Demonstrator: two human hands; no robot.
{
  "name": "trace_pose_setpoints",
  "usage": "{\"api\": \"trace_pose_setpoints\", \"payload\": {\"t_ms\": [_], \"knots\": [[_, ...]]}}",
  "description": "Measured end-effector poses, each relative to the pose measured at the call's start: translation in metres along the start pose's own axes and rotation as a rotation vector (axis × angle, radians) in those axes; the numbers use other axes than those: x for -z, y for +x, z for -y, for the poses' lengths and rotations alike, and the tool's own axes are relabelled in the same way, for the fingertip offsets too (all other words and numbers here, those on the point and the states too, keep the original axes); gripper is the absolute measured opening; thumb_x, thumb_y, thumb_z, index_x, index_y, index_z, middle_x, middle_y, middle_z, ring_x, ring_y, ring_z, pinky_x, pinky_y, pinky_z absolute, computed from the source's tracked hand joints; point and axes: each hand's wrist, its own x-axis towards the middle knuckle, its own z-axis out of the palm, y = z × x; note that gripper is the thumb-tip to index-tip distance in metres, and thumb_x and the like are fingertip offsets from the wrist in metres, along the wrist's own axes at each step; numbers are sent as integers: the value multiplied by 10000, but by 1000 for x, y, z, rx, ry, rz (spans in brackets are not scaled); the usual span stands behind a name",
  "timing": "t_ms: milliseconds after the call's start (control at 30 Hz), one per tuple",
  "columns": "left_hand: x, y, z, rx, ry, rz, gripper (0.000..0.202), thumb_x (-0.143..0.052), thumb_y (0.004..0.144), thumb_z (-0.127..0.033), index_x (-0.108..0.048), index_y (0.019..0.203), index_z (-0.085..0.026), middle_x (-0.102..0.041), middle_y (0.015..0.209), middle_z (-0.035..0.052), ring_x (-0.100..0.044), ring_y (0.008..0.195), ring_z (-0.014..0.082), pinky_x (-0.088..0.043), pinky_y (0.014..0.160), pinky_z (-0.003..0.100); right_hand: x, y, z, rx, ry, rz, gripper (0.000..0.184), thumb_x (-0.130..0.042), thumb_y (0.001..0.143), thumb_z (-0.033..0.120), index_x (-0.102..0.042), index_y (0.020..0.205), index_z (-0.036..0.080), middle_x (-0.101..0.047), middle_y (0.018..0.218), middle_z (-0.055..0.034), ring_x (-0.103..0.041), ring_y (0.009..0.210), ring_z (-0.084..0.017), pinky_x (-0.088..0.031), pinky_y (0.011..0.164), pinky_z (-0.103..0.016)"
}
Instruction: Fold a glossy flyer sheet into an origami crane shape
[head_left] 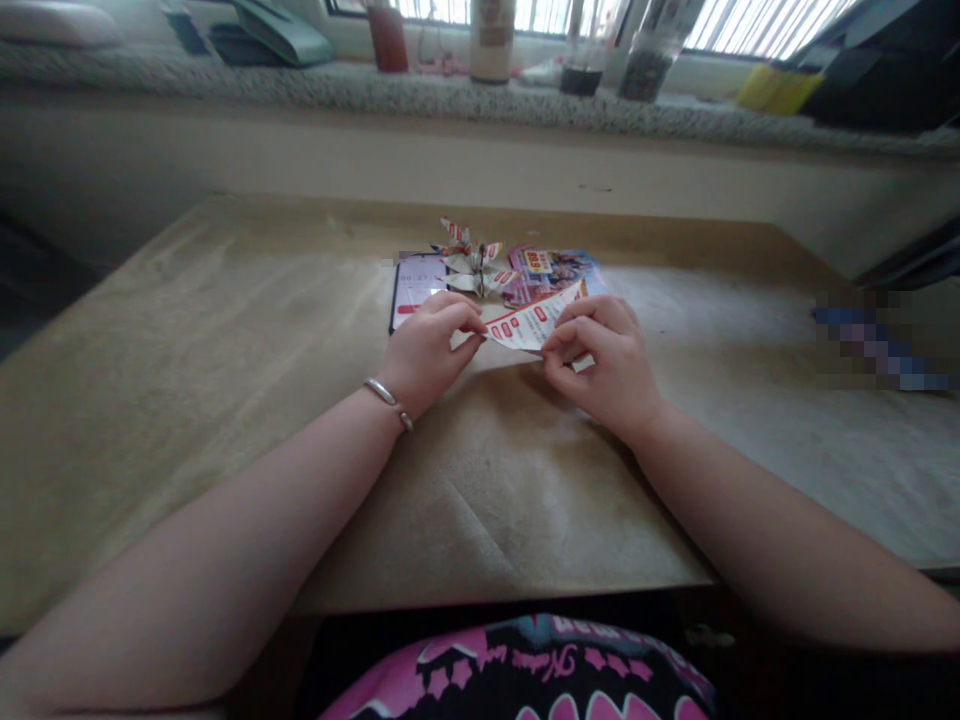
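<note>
From here I see the left hand [431, 350] (silver bracelet [381, 391] at its wrist) pinching one corner of a folded printed paper [525, 325], while the right hand [606, 365] grips its other end between thumb and fingers. The paper is over the middle of the table [225, 400], near a smartphone [411, 282], folded-paper figures [478, 272] and a colourful flyer [551, 268].

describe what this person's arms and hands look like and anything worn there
The left hand and right hand are ungloved; no sleeves show on the forearms. A smooth, silver-coloured bracelet sits at the left wrist; none shows on the right.
</note>
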Motion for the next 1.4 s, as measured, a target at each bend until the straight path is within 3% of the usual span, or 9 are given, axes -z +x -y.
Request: {"api": "trace_pose_setpoints", "payload": {"t_ms": [200, 333, 467, 600, 800, 1000, 1233, 1400], "knots": [[3, 2, -4, -65, -93, -145, 53, -622, 854, -138, -626, 835, -187, -675, 915, 26, -620, 906, 155, -522, 853, 328, 2, 0, -6, 74, -12, -35, 113, -645, 778, 134, -616, 776, 243, -615, 886, -24, -596, 874, -197, -472, 807, -392], [3, 2, -5, -90, -90, -238, 58, -642, 854, -148, -624, 847, -203, -668, 971, 24, -618, 947, 153, -522, 878, 337, 2, -1, -12, 54, -19, 17, 84, -653, 814, 174, -662, 788, 253, -606, 890, -28, -578, 848, -188, -472, 782, -382], [5, 2, -5, -165, -26, -260, 82, -640, 849, -131, -620, 848, -211, -647, 978, 20, -608, 959, 148, -525, 866, 328, 1, -2, -14, 25, -11, 73, 66, -660, 828, 211, -681, 786, 257, -597, 857, -26, -567, 825, -185, -471, 778, -387], [8, 2, -6, -264, 38, -200, 91, -592, 875, -139, -617, 853, -223, -627, 1005, 9, -603, 951, 134, -529, 843, 302, 4, -2, -13, -20, 35, 45, 55, -659, 824, 212, -687, 836, 258, -585, 886, -32, -570, 845, -188, -506, 761, -379], [16, 0, -10, -253, 29, -4, 154, -508, 914, -152, -630, 861, -230, -615, 1067, 36, -599, 925, 144, -538, 821, 310, 6, -4, -15, -156, 36, 46, 276, -651, 813, 220, -665, 1085, 262, -571, 1146, -81, -603, 826, -181, -546, 635, -350], [17, 1, -8, -259, 49, 35, 163, -484, 908, -163, -624, 850, -224, -608, 1058, 46, -601, 946, 144, -541, 838, 304, 6, -4, -18, -176, -7, 118, 139, -606, 856, 228, -699, 957, 251, -656, 951, -56, -624, 834, -196, -538, 679, -356], [17, 1, -8, -336, -27, 31, 159, -502, 845, -109, -617, 892, -208, -621, 1038, 62, -614, 969, 166, -550, 835, 326, 7, -2, -19, -135, -61, 111, 24, -674, 810, 240, -664, 832, 243, -684, 906, -44, -610, 876, -224, -489, 807, -409], [11, -1, -9, -273, -46, -13, 150, -523, 845, -125, -567, 967, -201, -643, 1001, 47, -627, 940, 167, -547, 844, 332, 7, -1, -19, -120, 9, 136, 84, -653, 799, 208, -594, 755, 249, -684, 786, -15, -598, 788, -207, -467, 764, -378]]}}
